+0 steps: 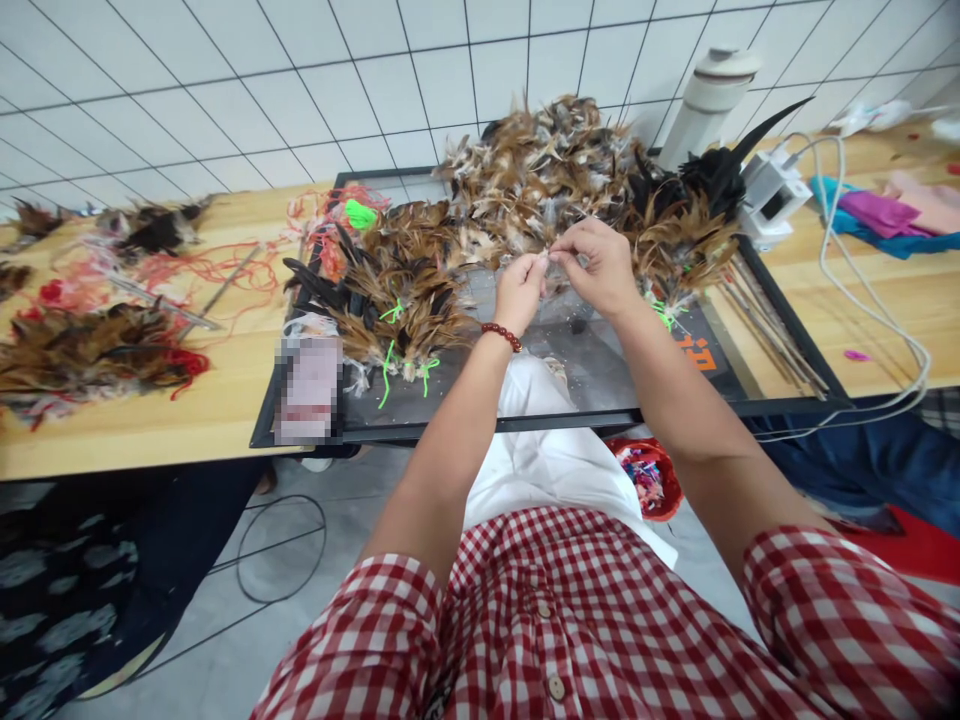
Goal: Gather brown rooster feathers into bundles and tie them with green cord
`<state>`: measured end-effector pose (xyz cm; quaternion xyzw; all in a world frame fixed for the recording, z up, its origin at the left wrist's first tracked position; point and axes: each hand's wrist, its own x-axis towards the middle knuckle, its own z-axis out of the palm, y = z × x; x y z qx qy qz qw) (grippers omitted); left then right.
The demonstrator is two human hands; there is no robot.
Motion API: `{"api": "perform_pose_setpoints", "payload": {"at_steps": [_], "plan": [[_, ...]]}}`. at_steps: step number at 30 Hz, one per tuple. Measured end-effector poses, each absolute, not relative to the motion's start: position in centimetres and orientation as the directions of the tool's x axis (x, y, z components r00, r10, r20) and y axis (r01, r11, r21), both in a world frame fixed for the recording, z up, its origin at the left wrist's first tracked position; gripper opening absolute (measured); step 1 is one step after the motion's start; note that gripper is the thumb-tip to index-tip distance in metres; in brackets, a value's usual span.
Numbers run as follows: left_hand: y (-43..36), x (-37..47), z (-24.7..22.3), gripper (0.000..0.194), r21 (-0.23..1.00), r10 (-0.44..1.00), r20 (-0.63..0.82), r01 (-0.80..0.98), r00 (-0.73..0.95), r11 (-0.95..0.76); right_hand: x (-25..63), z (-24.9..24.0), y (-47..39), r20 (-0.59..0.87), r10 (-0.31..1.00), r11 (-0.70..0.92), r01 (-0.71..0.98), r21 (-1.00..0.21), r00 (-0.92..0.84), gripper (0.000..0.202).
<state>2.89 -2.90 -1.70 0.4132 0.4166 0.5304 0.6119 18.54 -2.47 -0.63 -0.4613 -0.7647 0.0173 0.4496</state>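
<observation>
With my hands as the clock's centre, the wall (pixel 442 100) of white tiles rises at twelve behind the wooden table (pixel 244 375). On the table in front of me lies a black-framed tray (pixel 382 434). My biggest heap of brown and pale feathers (pixel 540 165) spreads at twelve, just beyond my fingers. At nine, inside the tray, sit brown feather bundles (pixel 409 285), some dark plumes among them; at three is another brown cluster (pixel 682 245), with black feathers (pixel 705 180) behind it. A white flask (pixel 697 115) stands between one and two.

My right hand (pixel 600 265) comes in from the right, its thumb and forefinger pinched together. My left hand (pixel 521 290) meets it over the tray, thumb pressed to the fingers. Thin sticks (pixel 772 320) lie along the tray's right side, between three and four, and a white adapter (pixel 772 195) sits between two and three.

I wear a dark red bead bracelet (pixel 502 333) on my left wrist. Green ties (pixel 430 375) show on the bundles at nine. Smallest is the pale wisp (pixel 546 255) at the centre, gripped between both sets of fingertips; its shape is too small to tell.
</observation>
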Motion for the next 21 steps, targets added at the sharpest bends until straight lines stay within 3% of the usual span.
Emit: {"api": "perform_pose_setpoints", "payload": {"at_steps": [6,12,17,21], "plan": [[-3.4,3.1,-0.6,0.037,0.887,0.977,-0.173,-0.413,0.121,0.208,18.8,-1.3,-1.9,0.689,0.707,0.583,0.683,-0.440,-0.160,0.043],[-3.7,3.2,-0.2,0.042,0.928,0.981,-0.104,-0.340,0.164,0.155,18.4,-1.8,-1.6,0.655,0.708,0.646,0.618,-0.449,-0.264,0.047],[-3.4,3.3,-0.9,0.042,0.931,0.984,-0.077,-0.341,0.161,0.129,18.7,-1.8,-1.5,0.602,0.747,0.619,0.628,-0.472,-0.283,0.047],[-2.6,2.9,-1.1,0.040,0.915,0.994,-0.091,-0.388,0.054,0.105,20.1,-2.5,-0.9,0.546,0.804,0.511,0.742,-0.434,-0.235,0.040]]}}
